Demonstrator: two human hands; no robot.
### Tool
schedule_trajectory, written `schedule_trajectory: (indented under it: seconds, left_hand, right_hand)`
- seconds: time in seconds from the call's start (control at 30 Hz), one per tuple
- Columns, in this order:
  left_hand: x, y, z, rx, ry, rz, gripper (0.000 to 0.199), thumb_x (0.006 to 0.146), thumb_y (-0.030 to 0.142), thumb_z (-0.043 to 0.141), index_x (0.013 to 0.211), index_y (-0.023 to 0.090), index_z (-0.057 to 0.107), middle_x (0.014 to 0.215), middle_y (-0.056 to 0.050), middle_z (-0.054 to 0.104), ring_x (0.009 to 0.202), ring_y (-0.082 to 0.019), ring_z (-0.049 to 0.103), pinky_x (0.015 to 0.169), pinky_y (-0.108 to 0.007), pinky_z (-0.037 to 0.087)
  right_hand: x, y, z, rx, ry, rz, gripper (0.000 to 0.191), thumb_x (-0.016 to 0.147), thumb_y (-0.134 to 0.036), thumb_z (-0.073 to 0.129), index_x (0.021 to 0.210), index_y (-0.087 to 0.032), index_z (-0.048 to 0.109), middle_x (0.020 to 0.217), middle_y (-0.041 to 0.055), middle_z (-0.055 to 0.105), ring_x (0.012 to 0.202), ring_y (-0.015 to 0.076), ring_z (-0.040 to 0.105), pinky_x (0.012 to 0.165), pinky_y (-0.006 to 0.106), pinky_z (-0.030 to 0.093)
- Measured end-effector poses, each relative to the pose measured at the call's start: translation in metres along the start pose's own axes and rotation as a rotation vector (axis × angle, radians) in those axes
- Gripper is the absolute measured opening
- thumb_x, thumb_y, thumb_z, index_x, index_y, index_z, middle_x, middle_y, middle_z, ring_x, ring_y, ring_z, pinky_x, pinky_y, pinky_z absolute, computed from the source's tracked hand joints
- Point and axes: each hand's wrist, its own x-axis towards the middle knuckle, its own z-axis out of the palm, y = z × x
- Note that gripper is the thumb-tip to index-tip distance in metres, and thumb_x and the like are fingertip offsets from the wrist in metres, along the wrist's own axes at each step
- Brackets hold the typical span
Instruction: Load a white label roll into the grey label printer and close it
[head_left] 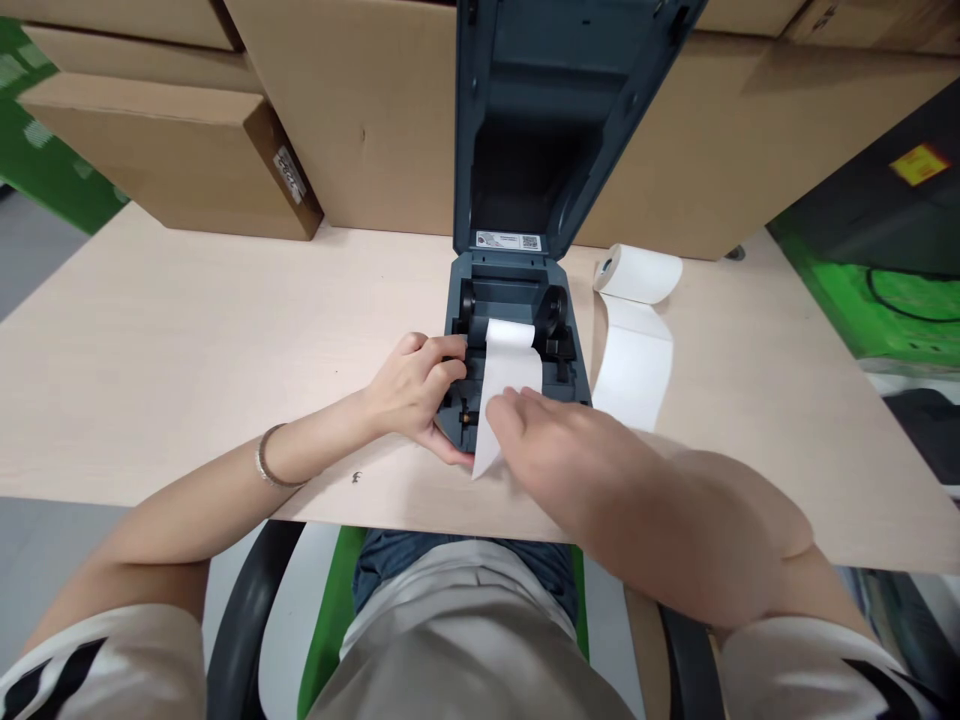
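head view: i have right hand (559, 440) pinching paper strip (511, 368), which lies in open printer (501, 291) and hangs past near edge. left hand (416, 388) on printer's left side; can't tell if it clamps. strip's near end slants left: uneven pull could skew or tear it. raised lid (551, 110) far side; knock could drop it onto fingers.

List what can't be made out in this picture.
Head view, all:
Right hand: whether it pinches or presses the long white paper strip; the hand itself hides the contact.
Upright blue-grey plastic lid: its top, cut off by the upper edge.
Small white rectangular label at the lid's base: print too small to read.
Square yellow sticker, far right: markings blurred.
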Motion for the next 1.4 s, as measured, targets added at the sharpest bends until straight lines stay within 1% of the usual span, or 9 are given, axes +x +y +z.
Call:
schedule_trajectory:
  seconds: [0.1,0.23,0.37,0.63,0.8,0.97,1.1,1.27,1.4]
  left_hand:
    - [0.001,0.000,0.000,-0.014,0.007,0.002,0.091,0.074,0.103,0.051,0.121,0.024,0.048,0.110,-0.010,0.071,0.096,-0.029,0.076,0.072,-0.043,0.048]
    - [0.000,0.000,0.001,-0.008,0.031,0.006,0.094,0.073,0.104,0.050,0.121,0.023,0.049,0.110,-0.011,0.070,0.096,-0.028,0.076,0.071,-0.043,0.050]
    - [-0.004,0.000,0.001,0.021,-0.063,-0.051,0.095,0.067,0.105,0.056,0.117,0.025,0.049,0.113,-0.011,0.071,0.101,-0.030,0.076,0.074,-0.045,0.051]
    - [-0.008,-0.002,0.004,-0.038,-0.055,-0.062,0.100,0.062,0.104,0.062,0.122,0.027,0.046,0.116,-0.010,0.068,0.105,-0.033,0.078,0.078,-0.047,0.055]
    - [-0.011,-0.003,0.008,-0.072,-0.073,-0.095,0.100,0.058,0.104,0.066,0.119,0.027,0.049,0.114,-0.009,0.066,0.107,-0.034,0.078,0.078,-0.048,0.058]
    - [-0.005,-0.003,0.008,-0.122,0.033,-0.019,0.106,0.060,0.106,0.063,0.129,0.026,0.049,0.111,-0.008,0.065,0.104,-0.034,0.078,0.074,-0.047,0.055]
    - [-0.004,-0.004,0.008,-0.151,0.024,-0.013,0.104,0.062,0.104,0.065,0.130,0.027,0.048,0.111,-0.007,0.065,0.108,-0.035,0.077,0.076,-0.046,0.051]
    - [-0.007,-0.005,0.009,-0.167,-0.037,-0.044,0.099,0.062,0.100,0.069,0.127,0.029,0.047,0.109,-0.005,0.063,0.110,-0.037,0.079,0.078,-0.046,0.054]
    - [0.001,-0.002,0.006,-0.140,0.021,0.011,0.097,0.070,0.102,0.061,0.129,0.025,0.052,0.103,-0.006,0.066,0.108,-0.035,0.081,0.073,-0.043,0.055]
  right_hand:
    - [-0.020,-0.006,0.004,-0.178,0.082,-0.087,0.027,0.092,-0.001,0.053,0.107,-0.007,0.075,0.126,0.0314,0.075,0.117,0.0378,0.078,0.095,0.040,0.067]
    - [-0.029,-0.005,0.004,-0.168,0.061,-0.126,0.027,0.096,-0.005,0.055,0.109,-0.006,0.078,0.141,0.0328,0.067,0.130,0.0424,0.071,0.101,0.046,0.067]
    - [-0.024,0.005,0.001,-0.124,-0.013,-0.210,0.036,0.100,-0.011,0.055,0.127,-0.007,0.078,0.151,0.0320,0.060,0.141,0.0479,0.060,0.110,0.056,0.062]
    - [-0.013,0.014,-0.007,-0.118,-0.183,-0.279,0.044,0.101,-0.017,0.059,0.138,0.004,0.068,0.149,0.0338,0.061,0.148,0.0460,0.055,0.121,0.053,0.054]
    - [-0.012,0.014,-0.011,-0.068,-0.195,-0.243,0.042,0.101,-0.020,0.059,0.136,0.000,0.070,0.150,0.0323,0.061,0.148,0.0454,0.056,0.119,0.054,0.056]
    - [-0.006,0.013,-0.015,-0.034,-0.295,-0.229,0.042,0.100,-0.017,0.058,0.136,0.000,0.070,0.151,0.0308,0.062,0.151,0.0456,0.053,0.120,0.055,0.054]
    - [-0.005,0.014,-0.011,-0.006,-0.278,-0.233,0.041,0.098,-0.019,0.061,0.133,-0.001,0.072,0.147,0.0317,0.064,0.151,0.0463,0.053,0.119,0.056,0.055]
    - [-0.008,0.016,-0.011,-0.034,-0.258,-0.275,0.040,0.099,-0.022,0.059,0.131,0.000,0.072,0.140,0.0311,0.069,0.150,0.0465,0.054,0.118,0.057,0.055]
    - [-0.011,0.014,-0.006,-0.043,-0.233,-0.261,0.039,0.099,-0.022,0.058,0.129,-0.002,0.073,0.142,0.0299,0.068,0.147,0.0452,0.057,0.116,0.054,0.057]
